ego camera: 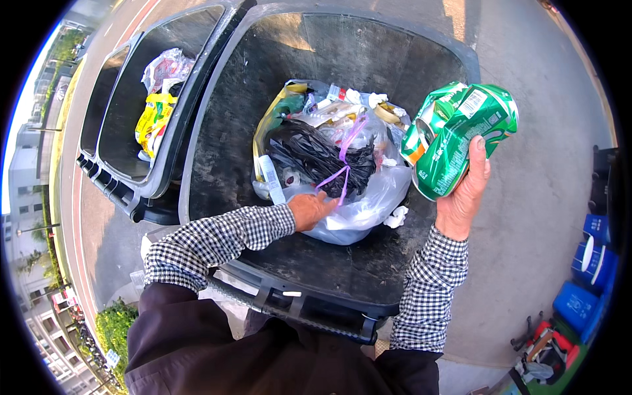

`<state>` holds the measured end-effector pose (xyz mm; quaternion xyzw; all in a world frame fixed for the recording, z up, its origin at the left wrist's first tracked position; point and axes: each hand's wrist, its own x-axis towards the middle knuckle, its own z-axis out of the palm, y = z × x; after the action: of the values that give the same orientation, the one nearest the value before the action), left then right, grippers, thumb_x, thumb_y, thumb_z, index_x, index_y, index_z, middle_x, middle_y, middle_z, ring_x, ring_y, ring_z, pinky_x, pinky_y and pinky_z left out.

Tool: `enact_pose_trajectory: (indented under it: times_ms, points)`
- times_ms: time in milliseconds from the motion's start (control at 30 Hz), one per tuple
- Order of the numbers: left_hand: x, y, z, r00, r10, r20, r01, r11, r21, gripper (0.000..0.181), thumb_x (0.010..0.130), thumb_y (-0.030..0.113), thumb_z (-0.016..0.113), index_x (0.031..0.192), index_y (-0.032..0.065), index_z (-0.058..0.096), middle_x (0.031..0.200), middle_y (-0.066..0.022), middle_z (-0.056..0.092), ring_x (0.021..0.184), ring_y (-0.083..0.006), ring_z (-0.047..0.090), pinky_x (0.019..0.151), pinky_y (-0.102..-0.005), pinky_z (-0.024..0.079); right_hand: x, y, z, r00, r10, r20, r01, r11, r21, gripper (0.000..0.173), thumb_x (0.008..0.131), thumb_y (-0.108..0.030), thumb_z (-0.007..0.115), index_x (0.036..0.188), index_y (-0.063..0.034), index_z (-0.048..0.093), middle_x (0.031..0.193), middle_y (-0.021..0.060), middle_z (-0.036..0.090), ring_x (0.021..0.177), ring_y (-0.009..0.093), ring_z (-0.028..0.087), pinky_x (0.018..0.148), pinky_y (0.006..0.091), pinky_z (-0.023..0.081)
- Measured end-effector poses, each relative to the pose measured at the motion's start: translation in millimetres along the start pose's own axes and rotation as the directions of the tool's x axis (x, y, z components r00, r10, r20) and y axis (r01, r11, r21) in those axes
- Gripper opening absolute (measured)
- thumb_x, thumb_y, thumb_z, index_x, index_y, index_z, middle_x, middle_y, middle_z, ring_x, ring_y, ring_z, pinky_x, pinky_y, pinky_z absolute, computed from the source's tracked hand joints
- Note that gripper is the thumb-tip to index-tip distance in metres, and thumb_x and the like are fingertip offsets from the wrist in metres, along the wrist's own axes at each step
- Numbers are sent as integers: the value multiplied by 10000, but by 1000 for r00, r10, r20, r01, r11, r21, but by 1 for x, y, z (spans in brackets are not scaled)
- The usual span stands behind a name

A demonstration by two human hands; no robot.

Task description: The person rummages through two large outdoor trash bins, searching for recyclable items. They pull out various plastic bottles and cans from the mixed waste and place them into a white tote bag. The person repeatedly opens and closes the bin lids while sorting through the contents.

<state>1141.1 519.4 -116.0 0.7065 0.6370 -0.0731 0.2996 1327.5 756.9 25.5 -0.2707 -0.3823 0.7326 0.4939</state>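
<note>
Crushed green drink cans [444,143] are held up in my right hand [461,200], to the right of the open black wheeled bin [237,123]. Inside the bin lies a clear plastic bag [345,227] full of mixed rubbish. A black plastic bag [316,148] sits within it, with a purple tie [349,168] around or over it. My left hand [312,211] reaches to the near side of the clear bag, fingers at the purple tie's lower end; whether they pinch it is hard to tell. A white printed strip [272,177] lies left of the black bag.
On the left stands another open bin [121,118] with a yellow printed bag [156,123]. White crumpled tissue [396,217] lies beside the clear bag. Blue containers [575,303] and a red and black object [550,350] are at the far right. The bin's handle bar [237,296] runs near my body.
</note>
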Motion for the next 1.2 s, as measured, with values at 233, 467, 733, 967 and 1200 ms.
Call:
enact_pose_trajectory:
  times_ms: [233,467,733,967,1200]
  points:
    - [-48,60,-60,977,204,-60,-211,965,-153,620,753,55,686,1343,-38,521,795,-180,675,772,-367,702,676,-463,556,-3,0,-1,998,17,54,-20,998,55,499,985,-351,668,1343,-16,576,1238,78,676,1093,173,670,950,340,551]
    - [-77,67,-159,934,312,-174,-356,845,-399,432,761,73,655,1189,36,617,897,-217,699,808,-352,717,717,-451,576,-4,-4,1,999,-20,37,19,999,42,512,988,-365,656,1343,-6,570,1241,88,670,1104,181,665,963,342,546]
    - [4,-140,-196,723,-451,-523,504,862,-47,561,890,72,654,1421,38,479,1295,-206,616,1172,-351,625,1024,-438,498,-1,-1,3,998,-41,43,40,999,21,537,993,-403,637,1334,6,572,1212,104,680,1066,182,684,941,344,562]
    - [-47,19,-158,580,209,-788,-213,972,101,538,795,27,687,1321,93,598,1278,-155,616,1237,-348,572,1047,-467,474,-3,-2,0,999,-45,-25,45,999,-9,501,995,-371,652,1328,-2,590,1225,101,685,1073,180,687,945,340,564]
    - [42,-72,-70,924,-86,-373,196,944,267,1052,676,452,883,1564,247,358,1541,-211,373,1433,-426,360,1102,-627,346,1,4,-4,998,-53,-36,53,998,-17,516,1009,-379,619,1344,8,559,1221,100,677,1080,185,679,953,340,558]
